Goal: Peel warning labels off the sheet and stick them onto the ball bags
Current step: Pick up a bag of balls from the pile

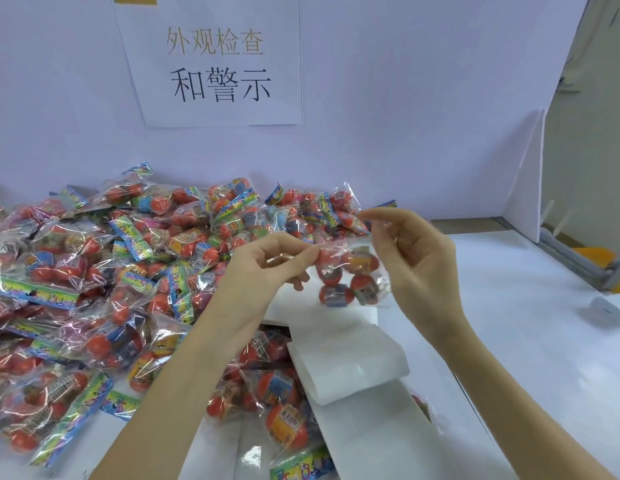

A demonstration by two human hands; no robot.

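Fingertips (310, 252) of left hand (267, 268) pinch clear film at top of ball bag (348, 277); right hand (410, 258) pinches film edge at 12 o'clock. Bag hangs between hands, above label sheet (346, 367) (glossy, white). Judged light, crinkly, slippery; grip flat film, not balls.

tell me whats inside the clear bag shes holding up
Inside the clear bag are several orange-red balls with printed patches. About five show; any others are hidden behind them. The left hand and right hand pinch its top edge.
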